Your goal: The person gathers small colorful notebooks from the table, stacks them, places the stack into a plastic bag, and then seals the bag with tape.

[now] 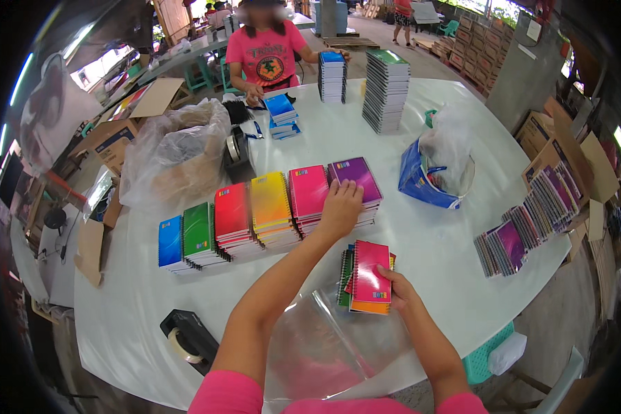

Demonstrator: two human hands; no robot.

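My left hand [345,203] reaches across to the rightmost stack in a row, its fingers stretched over the cover of a purple spiral notebook [357,178]. Whether it grips the edge is hidden. My right hand [399,284] holds a small fanned bundle of spiral notebooks with a pink notebook [371,265] on top. Green, red, yellow and orange edges show beneath it. Left of the purple stack run the pink stack [309,190], yellow stack [272,203], red stack [232,210], green stack [199,231] and blue stack [171,241]. Clear plastic sheeting [310,338] lies below the bundle.
Near me stands a black tape dispenser [192,338], another tape dispenser [237,159] farther off. A blue bag [421,176] sits right of the stacks. Purple notebooks [510,245] spread by an open carton [569,155]. Across the white table [455,297], a person [265,55] handles blue notebooks near a tall pile [385,93].
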